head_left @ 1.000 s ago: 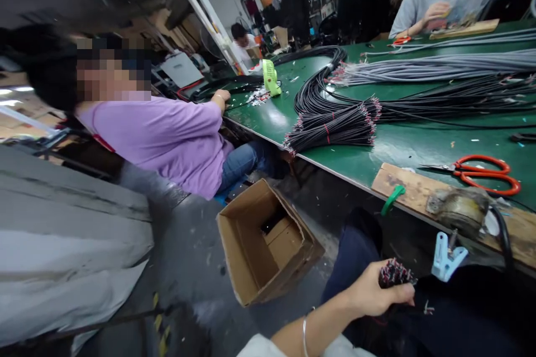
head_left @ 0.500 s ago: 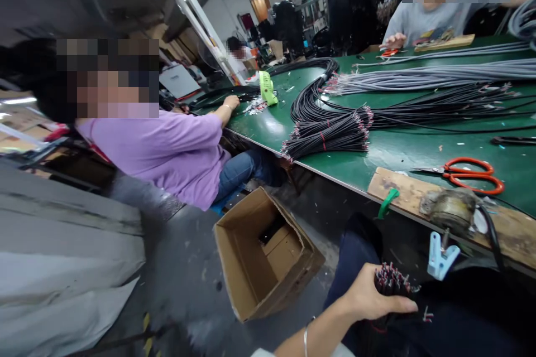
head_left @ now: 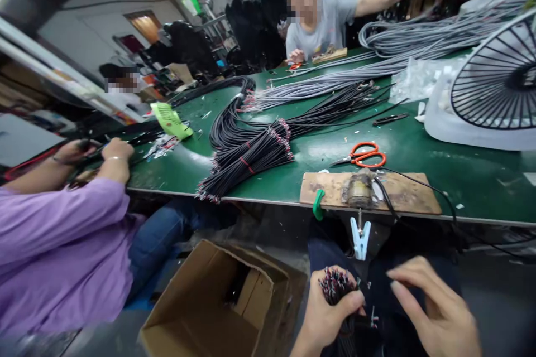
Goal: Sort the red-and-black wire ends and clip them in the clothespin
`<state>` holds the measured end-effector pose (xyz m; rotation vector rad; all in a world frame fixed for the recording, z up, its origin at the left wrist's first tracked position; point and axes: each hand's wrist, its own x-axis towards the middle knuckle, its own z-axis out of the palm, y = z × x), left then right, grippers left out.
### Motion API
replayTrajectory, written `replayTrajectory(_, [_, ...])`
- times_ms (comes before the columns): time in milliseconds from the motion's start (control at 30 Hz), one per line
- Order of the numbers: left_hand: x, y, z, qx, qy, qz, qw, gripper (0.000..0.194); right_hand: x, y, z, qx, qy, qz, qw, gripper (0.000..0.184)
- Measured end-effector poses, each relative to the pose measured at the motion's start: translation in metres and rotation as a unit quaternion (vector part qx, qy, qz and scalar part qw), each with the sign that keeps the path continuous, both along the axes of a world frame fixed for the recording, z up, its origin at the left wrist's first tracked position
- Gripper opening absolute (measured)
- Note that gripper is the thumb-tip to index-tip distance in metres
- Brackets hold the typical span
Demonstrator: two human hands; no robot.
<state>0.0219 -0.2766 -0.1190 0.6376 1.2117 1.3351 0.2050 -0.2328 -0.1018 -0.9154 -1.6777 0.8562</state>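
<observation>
My left hand (head_left: 324, 312) is wrapped round a bundle of black cables (head_left: 338, 285), whose stripped ends with red and white wires point up. To its right, my right hand (head_left: 438, 307) hangs over my lap with thumb and fingers apart and nothing between them. A few loose wire ends (head_left: 372, 319) show between the two hands, over the dark trousers. Just above the hands, a light blue clothes peg (head_left: 360, 237) sits on the shaft of a small motor (head_left: 360, 189), which is fixed to a wooden board (head_left: 322, 184) at the table edge.
Orange-handled scissors (head_left: 368, 155) lie on the green table (head_left: 268, 184) behind the board. Tied black cables (head_left: 247, 164), grey cables (head_left: 318, 81) and a fan (head_left: 502, 78) are also there. A cardboard box (head_left: 201, 295) stands at lower left. Co-workers sit at left and opposite.
The view has swung to the right, bringing the fan into sight. My right hand has come into view. My left hand still holds the cable bundle. The co-worker opposite has an arm stretched out.
</observation>
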Motion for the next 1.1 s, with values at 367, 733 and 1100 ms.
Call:
replayTrajectory(367, [0.012, 0.002, 0.018, -0.042, 0.12, 0.045, 0.991, 0.022, -0.019, 0.019, 0.007, -0.067, 0.01, 0.108, 0.992, 0.016])
replayTrajectory(733, [0.013, 0.004, 0.016, -0.017, 0.188, 0.068, 0.98, 0.025, -0.025, 0.015, 0.0, -0.007, 0.047, 0.053, 0.997, 0.018])
replayTrajectory(1100, [0.01, 0.0, 0.004, -0.036, 0.138, 0.099, 0.985, 0.032, -0.028, 0.009, -0.001, 0.07, -0.027, -0.014, 0.997, 0.02])
